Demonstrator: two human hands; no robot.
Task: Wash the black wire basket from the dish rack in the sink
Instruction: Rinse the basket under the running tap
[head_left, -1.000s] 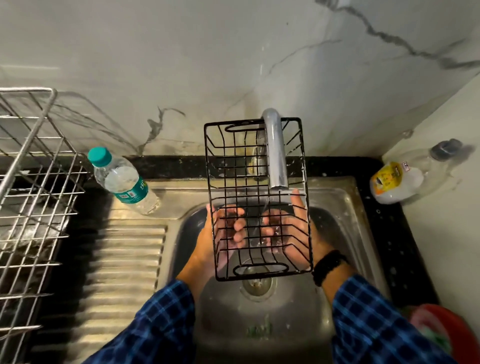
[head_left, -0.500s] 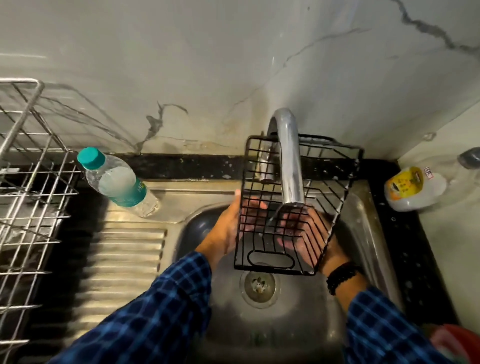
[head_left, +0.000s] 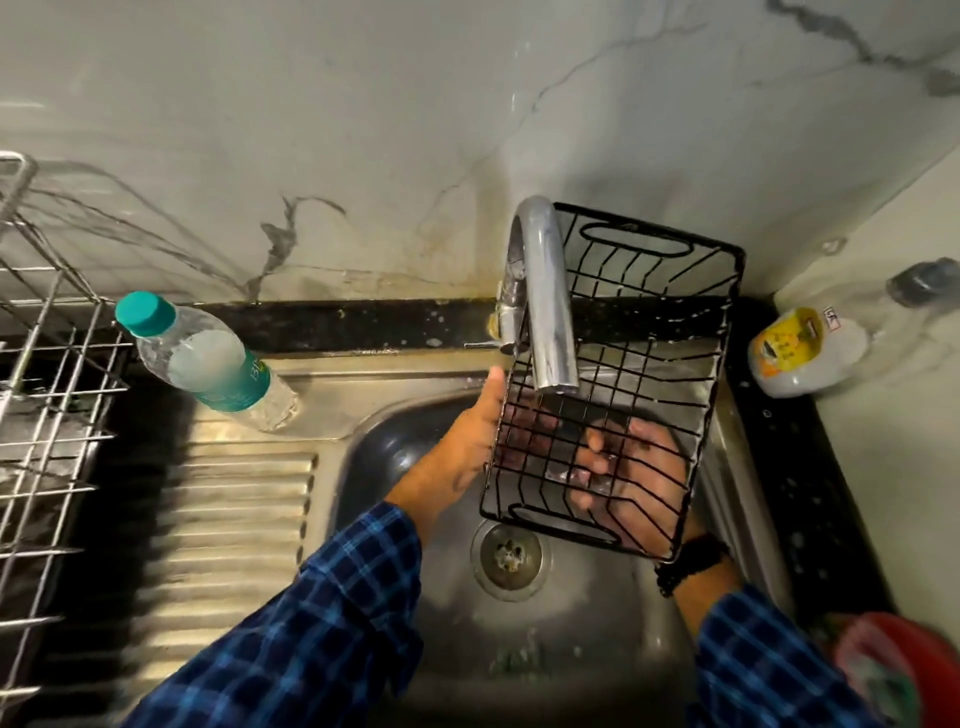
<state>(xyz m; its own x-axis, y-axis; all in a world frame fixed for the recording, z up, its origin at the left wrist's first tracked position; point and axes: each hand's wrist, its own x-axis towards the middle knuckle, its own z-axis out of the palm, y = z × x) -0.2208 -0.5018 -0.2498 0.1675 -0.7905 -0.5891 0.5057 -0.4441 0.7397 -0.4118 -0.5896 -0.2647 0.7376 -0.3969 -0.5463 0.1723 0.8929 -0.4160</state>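
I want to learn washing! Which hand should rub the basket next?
Probably the right hand: it lies under the black wire basket below the faucet, while the left hand grips its side.

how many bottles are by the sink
2: a teal-capped water bottle on the drainboard left of the basin, a yellow-labelled bottle on the right counter. More may be out of frame.

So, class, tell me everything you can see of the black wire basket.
The black wire basket is a rectangular, open-topped tray of thin black-coated wire, with an oval handle loop at each end. It is held tilted above the sink, under the tap's spout. The left hand grips its left rim; the right hand lies beneath, seen through the wires.
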